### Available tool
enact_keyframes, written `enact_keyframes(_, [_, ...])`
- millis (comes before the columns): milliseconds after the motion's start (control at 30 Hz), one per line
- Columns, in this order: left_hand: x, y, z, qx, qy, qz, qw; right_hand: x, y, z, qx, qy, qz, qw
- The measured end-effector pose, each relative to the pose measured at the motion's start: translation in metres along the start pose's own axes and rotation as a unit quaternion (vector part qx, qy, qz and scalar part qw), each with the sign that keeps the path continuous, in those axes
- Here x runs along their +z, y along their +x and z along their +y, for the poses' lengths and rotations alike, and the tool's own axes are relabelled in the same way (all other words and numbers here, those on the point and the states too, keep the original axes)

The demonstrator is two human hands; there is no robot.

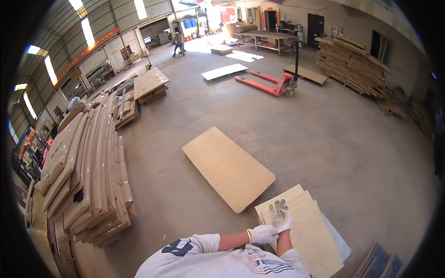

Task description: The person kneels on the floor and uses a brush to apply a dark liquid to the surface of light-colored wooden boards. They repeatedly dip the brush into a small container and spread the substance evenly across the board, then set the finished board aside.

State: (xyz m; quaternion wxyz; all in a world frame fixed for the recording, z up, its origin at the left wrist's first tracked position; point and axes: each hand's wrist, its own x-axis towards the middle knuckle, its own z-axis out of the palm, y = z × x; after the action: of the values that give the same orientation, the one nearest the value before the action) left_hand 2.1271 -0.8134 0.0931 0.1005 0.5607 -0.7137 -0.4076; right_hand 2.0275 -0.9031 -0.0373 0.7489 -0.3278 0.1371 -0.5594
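Both my hands wear white knit work gloves. My left hand reaches across in front of my body, its fingers closed at the wrist of the other glove, apparently on the cuff. My right hand is raised palm-side with its fingers stretched upward and apart; the fingers and palm of its glove look greyish. Below and behind the hands lies a stack of thin pale plywood sheets, fanned unevenly. A larger tan board with rounded corners lies just beyond, left of the sheets.
Tall stacks of cardboard-wrapped panels stand at left. Farther off are a red pallet jack, a white panel and a flat board. Piled timber lines the right wall. A person is far back; dark panels sit at lower right.
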Motion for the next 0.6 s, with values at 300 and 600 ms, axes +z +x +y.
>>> enact_keyframes(300, [-0.015,0.034,0.013,0.274,-0.051,-0.123,0.952,0.058,-0.019,-0.069,0.074,0.05,0.193,0.977])
enact_keyframes(600, [-0.028,-0.012,-0.038,0.398,0.015,-0.234,0.887,0.04,-0.104,0.007,0.058,0.142,0.486,0.86])
